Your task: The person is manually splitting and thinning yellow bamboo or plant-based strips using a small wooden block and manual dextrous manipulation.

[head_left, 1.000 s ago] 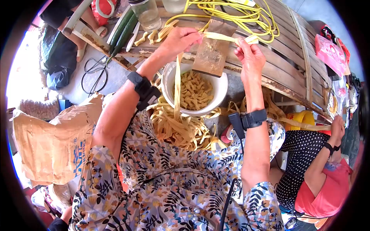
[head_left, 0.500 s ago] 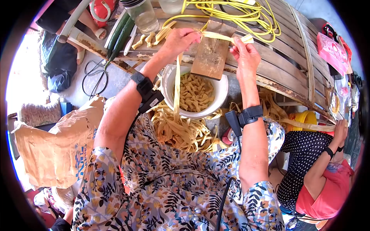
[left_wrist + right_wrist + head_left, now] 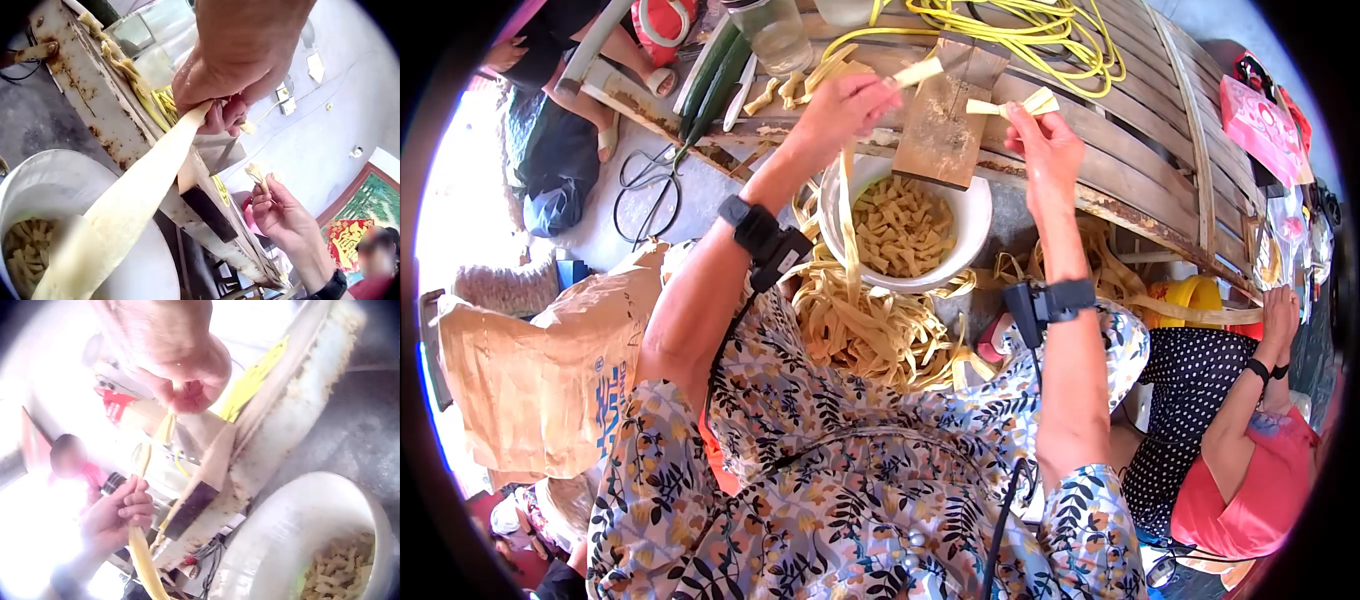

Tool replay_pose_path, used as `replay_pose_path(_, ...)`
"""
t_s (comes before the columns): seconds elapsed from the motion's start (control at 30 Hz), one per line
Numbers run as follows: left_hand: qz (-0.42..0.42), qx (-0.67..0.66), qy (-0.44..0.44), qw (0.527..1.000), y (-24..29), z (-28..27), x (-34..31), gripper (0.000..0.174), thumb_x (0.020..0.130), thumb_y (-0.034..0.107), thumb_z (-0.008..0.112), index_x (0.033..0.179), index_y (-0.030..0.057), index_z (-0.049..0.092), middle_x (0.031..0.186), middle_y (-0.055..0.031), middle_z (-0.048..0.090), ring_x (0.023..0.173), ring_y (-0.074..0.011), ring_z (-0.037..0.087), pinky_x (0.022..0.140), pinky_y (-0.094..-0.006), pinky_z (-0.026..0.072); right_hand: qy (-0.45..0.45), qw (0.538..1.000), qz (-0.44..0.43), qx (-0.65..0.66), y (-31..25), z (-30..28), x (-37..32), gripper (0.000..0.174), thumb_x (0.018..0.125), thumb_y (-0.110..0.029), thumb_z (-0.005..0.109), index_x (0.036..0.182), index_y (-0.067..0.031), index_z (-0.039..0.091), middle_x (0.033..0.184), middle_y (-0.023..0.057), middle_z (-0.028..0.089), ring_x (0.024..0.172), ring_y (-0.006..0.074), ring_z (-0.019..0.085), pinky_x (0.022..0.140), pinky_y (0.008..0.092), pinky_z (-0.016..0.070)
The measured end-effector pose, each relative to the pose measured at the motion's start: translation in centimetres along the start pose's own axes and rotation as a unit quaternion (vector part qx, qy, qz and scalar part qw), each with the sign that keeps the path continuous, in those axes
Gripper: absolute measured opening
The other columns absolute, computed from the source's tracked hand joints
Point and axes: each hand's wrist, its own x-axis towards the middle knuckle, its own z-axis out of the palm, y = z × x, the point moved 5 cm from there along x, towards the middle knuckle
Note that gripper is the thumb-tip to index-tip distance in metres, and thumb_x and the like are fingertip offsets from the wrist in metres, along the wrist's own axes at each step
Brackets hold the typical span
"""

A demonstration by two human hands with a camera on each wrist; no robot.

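Observation:
My left hand (image 3: 845, 108) grips a long, pale yellow tofu-skin strip (image 3: 137, 200). One short end of it sticks out past the fingers; the rest hangs down over the white bucket (image 3: 978, 235). Between thumb and fingertips, my right hand (image 3: 1050, 152) pinches a short knotted tofu-skin piece (image 3: 1038, 103), separate from the strip. Both hands are raised on either side of a wooden board (image 3: 945, 125) that juts over the bench edge. Many short knotted pieces (image 3: 905, 228) lie inside the bucket. Beneath it, a tangled heap of strips (image 3: 865, 330) spreads near my lap.
On the slatted bench (image 3: 1135, 150) lie coiled yellow cord (image 3: 1040, 45), dark green cucumbers (image 3: 715, 85), a white-handled tool (image 3: 740, 95) and a glass jar (image 3: 770, 40). A brown paper sack (image 3: 550, 370) stands at left. Another person (image 3: 1250, 440) sits at right.
The strip that was stretched between both hands is now parted. The short knotted piece stays in my right hand, while my left hand has drawn slightly left with the long strip.

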Motion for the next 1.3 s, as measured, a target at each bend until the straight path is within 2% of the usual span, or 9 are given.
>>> replay_pose_path(0.17, -0.009, -0.061, -0.072, 0.995, 0.4, 2.3, -3.0, 0.026, 0.091, 0.023, 0.044, 0.094, 0.0018, 0.06, 0.066, 0.0064, 0.041, 0.058, -0.002, 0.035, 0.051, -0.0164, 0.0293, -0.225, 0.972, 0.022, -0.062, -0.7, 1.4, -5.3, 0.028, 0.075, -0.018, 0.067, 0.094, 0.0022, 0.06, 0.075, 0.005, 0.06, 0.064, 0.0069, 0.054, 0.061, 0.0203, 0.0453)
replay_pose_path(0.27, -0.009, -0.04, -0.095, 0.995, 0.1, 3.0, -3.7, 0.028, 0.092, 0.023, 0.043, 0.099, 0.0012, 0.06, 0.066, 0.0063, 0.042, 0.059, -0.0026, 0.036, 0.053, -0.0163, 0.0317, -0.136, 0.953, -0.124, -0.241, -1.5, -0.3, -5.7, 0.033, 0.075, -0.018, 0.068, 0.102, -0.0007, 0.059, 0.08, 0.0053, 0.06, 0.067, 0.0071, 0.054, 0.062, 0.0211, 0.0453)
replay_pose_path(0.4, 0.061, 0.157, -0.119, 0.978, 0.6, 5.3, -4.6, 0.032, 0.092, 0.026, 0.043, 0.101, 0.0, 0.059, 0.069, 0.0049, 0.046, 0.062, -0.005, 0.04, 0.058, -0.0167, 0.035, -0.165, 0.983, -0.009, -0.082, -3.2, 0.7, -6.0, 0.024, 0.076, -0.008, 0.064, 0.099, -0.0004, 0.06, 0.077, 0.0035, 0.06, 0.064, 0.0073, 0.054, 0.06, 0.0211, 0.0463)
replay_pose_path(0.53, -0.113, -0.132, -0.172, 0.97, -0.4, 5.8, -5.3, 0.022, 0.089, 0.018, 0.049, 0.099, 0.0009, 0.06, 0.071, 0.0039, 0.049, 0.064, -0.0051, 0.044, 0.058, -0.0164, 0.0362, -0.212, 0.977, -0.031, -0.02, -1.8, 0.5, -5.0, 0.018, 0.078, 0.001, 0.059, 0.096, 0.0013, 0.06, 0.076, 0.0032, 0.061, 0.063, 0.0073, 0.056, 0.06, 0.0193, 0.047)
replay_pose_path(0.63, -0.097, -0.056, -0.185, 0.976, -1.7, 5.3, -5.3, 0.021, 0.087, 0.017, 0.052, 0.097, 0.0005, 0.06, 0.072, 0.0036, 0.052, 0.063, -0.005, 0.046, 0.059, -0.0164, 0.0373, -0.238, 0.966, -0.077, -0.059, -1.9, 0.1, -4.9, 0.02, 0.078, 0.005, 0.056, 0.097, 0.0019, 0.06, 0.087, 0.0057, 0.062, 0.077, 0.0098, 0.058, 0.071, 0.0215, 0.0477)
replay_pose_path(0.83, 0.135, 0.174, -0.036, 0.975, -0.1, 5.2, -5.1, 0.007, 0.079, 0.007, 0.059, 0.083, 0.0021, 0.062, 0.072, -0.0001, 0.058, 0.063, -0.0088, 0.054, 0.059, -0.0215, 0.0434, -0.215, 0.966, -0.11, -0.093, -2.7, -0.2, -3.8, 0.018, 0.082, -0.004, 0.056, 0.099, -0.0014, 0.06, 0.096, 0.0054, 0.061, 0.089, 0.0119, 0.057, 0.081, 0.023, 0.0439)
replay_pose_path(1.03, 0.361, 0.354, -0.067, 0.86, 0.8, 9.0, -7.8, 0.011, 0.071, 0.006, 0.06, 0.081, 0.0029, 0.058, 0.07, -0.0095, 0.051, 0.066, -0.029, 0.052, 0.057, -0.0348, 0.0439, -0.278, 0.898, -0.058, -0.336, 1.0, 1.2, -5.8, 0.026, 0.084, -0.026, 0.052, 0.075, -0.0032, 0.062, 0.056, 0.0043, 0.059, 0.05, 0.0147, 0.055, 0.051, 0.0287, 0.042)
replay_pose_path(1.13, 0.353, 0.344, -0.065, 0.868, 0.5, 8.6, -7.8, 0.011, 0.073, 0.009, 0.061, 0.081, 0.0026, 0.058, 0.07, -0.0084, 0.053, 0.063, -0.0216, 0.053, 0.057, -0.0321, 0.0433, -0.292, 0.862, 0.032, -0.414, 2.9, 0.5, -6.8, 0.023, 0.077, -0.019, 0.056, 0.063, -0.0009, 0.061, 0.047, 0.0049, 0.053, 0.042, 0.014, 0.05, 0.043, 0.0294, 0.0385)
replay_pose_path(1.3, -0.061, 0.182, -0.249, 0.949, -4.9, 7.0, -7.4, 0.018, 0.082, 0.021, 0.06, 0.088, 0.0049, 0.062, 0.073, 0.0019, 0.058, 0.063, -0.0075, 0.048, 0.058, -0.0219, 0.0415, -0.386, 0.868, 0.236, -0.207, 3.1, -0.3, -8.2, 0.014, 0.079, -0.01, 0.059, 0.072, 0.0009, 0.064, 0.052, -0.0014, 0.051, 0.04, 0.0035, 0.039, 0.037, 0.0195, 0.028)
